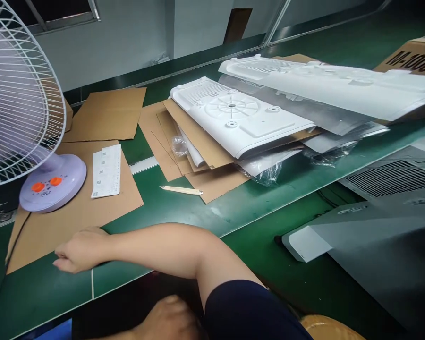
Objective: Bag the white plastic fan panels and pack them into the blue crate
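Note:
My right hand [81, 250] lies at the table's near left edge, over the front of a cardboard sheet [127, 203], its fingers curled into a fist with nothing visible in them. Below the table edge, my left hand [166, 318] is blurred, and its fingers cannot be made out. Beyond my right hand, a strip of white labels [106, 171] rests on the cardboard. A pale, pointed cutter or stick [182, 190] lies on the green table [184, 212], right of the labels.
A purple fan [53, 182] stands at the left, its cord hanging over the edge. White plastic panels [233, 111] are stacked with cardboard and clear film at the centre and right. A grey vented machine [386, 208] and a round stool top [329, 328] are at the lower right.

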Motion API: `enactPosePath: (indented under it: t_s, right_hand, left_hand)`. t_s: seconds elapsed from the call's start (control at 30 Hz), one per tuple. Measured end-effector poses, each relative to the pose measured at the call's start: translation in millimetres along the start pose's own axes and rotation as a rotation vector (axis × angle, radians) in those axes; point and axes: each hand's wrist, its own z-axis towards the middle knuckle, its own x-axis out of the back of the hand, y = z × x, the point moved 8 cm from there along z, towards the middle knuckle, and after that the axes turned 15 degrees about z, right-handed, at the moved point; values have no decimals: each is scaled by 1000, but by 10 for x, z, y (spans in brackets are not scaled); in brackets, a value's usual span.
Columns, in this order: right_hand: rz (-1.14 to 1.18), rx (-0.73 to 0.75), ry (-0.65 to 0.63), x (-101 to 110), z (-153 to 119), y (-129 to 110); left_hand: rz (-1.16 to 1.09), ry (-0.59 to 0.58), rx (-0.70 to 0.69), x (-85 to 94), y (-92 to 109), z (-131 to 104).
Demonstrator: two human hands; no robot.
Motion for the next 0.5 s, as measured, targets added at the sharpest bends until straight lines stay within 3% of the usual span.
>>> enactPosePath:
  t_s: [0.07,0.17,0.27,0.43,0.5]
  right_hand:
    - [-11,10,39,4,-8,2]
    - [-32,8,65,-7,-23,2]
    - [-72,-16,57,-28,-39,3]
    - [-106,-36,65,-37,-66,-19]
    - [-108,-40,77,-32,-76,-26]
  left_hand:
    - [-2,-120,305,-153,-257,39]
    - [-49,-248,686,-193,-539,71]
    - [-68,-345,786,-262,-610,106]
    - [-107,-193,882,-313,-767,77]
    - [-136,-192,861,-347,-813,103]
